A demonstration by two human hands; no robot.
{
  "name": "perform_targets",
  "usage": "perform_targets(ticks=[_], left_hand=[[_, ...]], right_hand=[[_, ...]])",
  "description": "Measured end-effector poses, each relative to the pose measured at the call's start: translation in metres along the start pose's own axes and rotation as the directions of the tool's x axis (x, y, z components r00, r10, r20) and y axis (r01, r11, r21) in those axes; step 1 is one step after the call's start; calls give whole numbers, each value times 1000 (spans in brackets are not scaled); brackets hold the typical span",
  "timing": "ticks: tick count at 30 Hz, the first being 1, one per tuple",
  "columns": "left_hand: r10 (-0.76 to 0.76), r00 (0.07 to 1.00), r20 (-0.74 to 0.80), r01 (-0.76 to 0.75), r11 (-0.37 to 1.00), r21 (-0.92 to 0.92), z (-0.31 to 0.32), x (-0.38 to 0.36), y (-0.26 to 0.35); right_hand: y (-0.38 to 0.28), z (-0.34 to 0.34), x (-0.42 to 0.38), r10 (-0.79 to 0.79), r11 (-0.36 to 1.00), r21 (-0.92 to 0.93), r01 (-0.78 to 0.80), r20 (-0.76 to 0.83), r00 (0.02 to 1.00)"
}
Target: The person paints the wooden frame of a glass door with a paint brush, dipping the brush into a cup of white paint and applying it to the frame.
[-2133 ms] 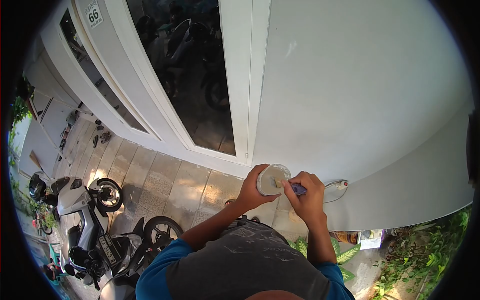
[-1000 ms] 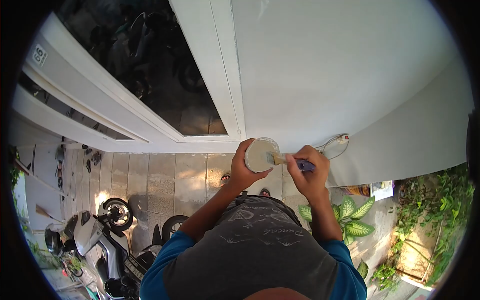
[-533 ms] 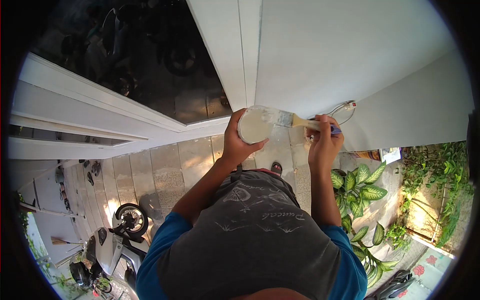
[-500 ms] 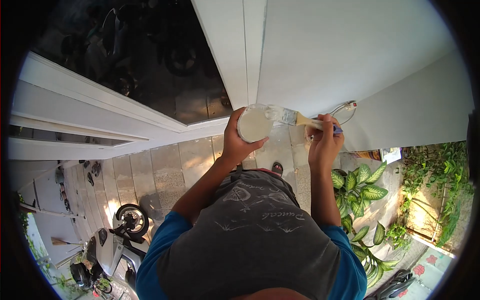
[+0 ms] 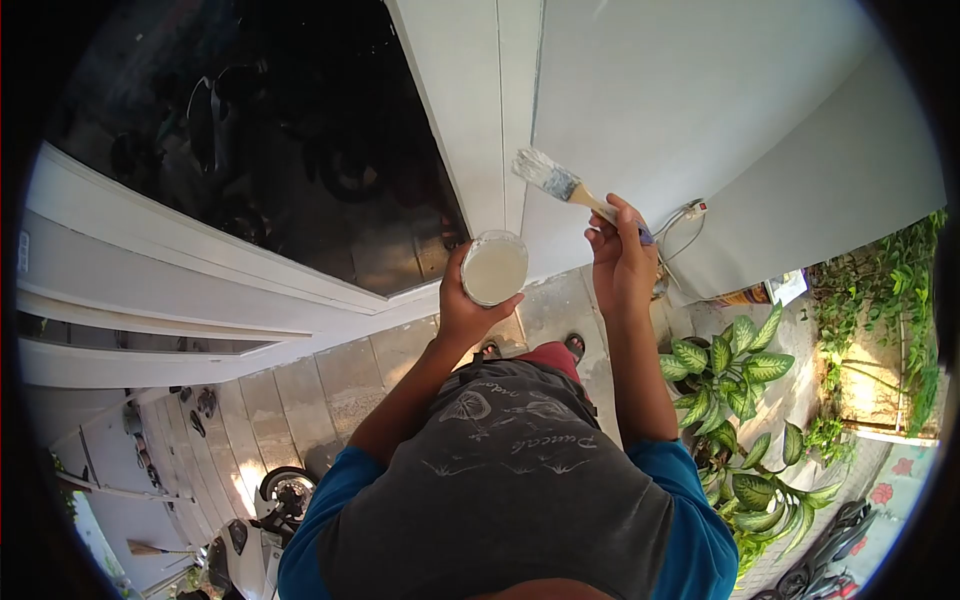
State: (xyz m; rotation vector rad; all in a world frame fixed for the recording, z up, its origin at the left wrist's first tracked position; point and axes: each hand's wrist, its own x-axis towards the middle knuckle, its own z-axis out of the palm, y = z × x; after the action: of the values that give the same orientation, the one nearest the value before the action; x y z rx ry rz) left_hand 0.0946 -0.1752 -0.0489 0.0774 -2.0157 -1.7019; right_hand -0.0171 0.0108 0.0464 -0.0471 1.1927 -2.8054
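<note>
My left hand [image 5: 468, 300] is wrapped round a round cup of pale paint [image 5: 496, 268], its open top facing up toward me. Off to the right and higher, my right hand [image 5: 625, 255] grips a paintbrush [image 5: 577, 190] by its handle. The bristles, coated in whitish paint, point up and left and overlap the edge of the white door frame [image 5: 510, 110] in this view. A gap now lies between brush and cup. Beyond the brush stretches the pale wall [image 5: 690, 100].
A dark glass pane [image 5: 260, 130] is on the left. A cable with a socket [image 5: 690, 212] hangs by the wall's foot. Leafy plants [image 5: 735, 365] stand at my right, and a motorbike [image 5: 265, 520] is behind on the left. Paving tiles [image 5: 340, 385] lie underfoot.
The paintbrush has left the cup's rim and risen toward the door frame and wall. My left hand with the cup has lowered slightly.
</note>
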Motion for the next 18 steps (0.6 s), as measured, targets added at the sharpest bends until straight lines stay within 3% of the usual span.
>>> perform_targets(ticks=[1,3,5,8,12,14,15,17,18], left_hand=[[1,1000,7,-1,1000,1,-3,-2,-1],[-3,1000,1,3,1000,21,-9,-5,0],[0,1000,6,0,999,42,-15,-6,1],[-2,1000,-10,3,997,76,-25,-3,3],[-17,998,-57,21,997,70,-27,-2,2],[-1,998,-62,5,997,78,-27,-1,1],[14,998,-61,-8,996,89,-26,-1,1],[6,998,-67,0,996,92,-26,-1,2],[0,998,-68,6,995,95,-27,-1,2]], right_hand=[[2,2,3,-4,1000,3,4,-5,1000],[6,4,9,-202,934,-282,219,87,976],[2,13,16,-224,917,-310,252,124,967],[-12,31,31,-356,750,-417,514,400,845],[-25,52,42,-399,695,-428,578,439,805],[-31,64,42,-524,514,-449,731,510,682],[-31,68,44,-523,515,-447,732,513,681],[-30,76,49,-671,314,-386,867,556,490],[-29,81,51,-671,318,-383,867,556,491]])
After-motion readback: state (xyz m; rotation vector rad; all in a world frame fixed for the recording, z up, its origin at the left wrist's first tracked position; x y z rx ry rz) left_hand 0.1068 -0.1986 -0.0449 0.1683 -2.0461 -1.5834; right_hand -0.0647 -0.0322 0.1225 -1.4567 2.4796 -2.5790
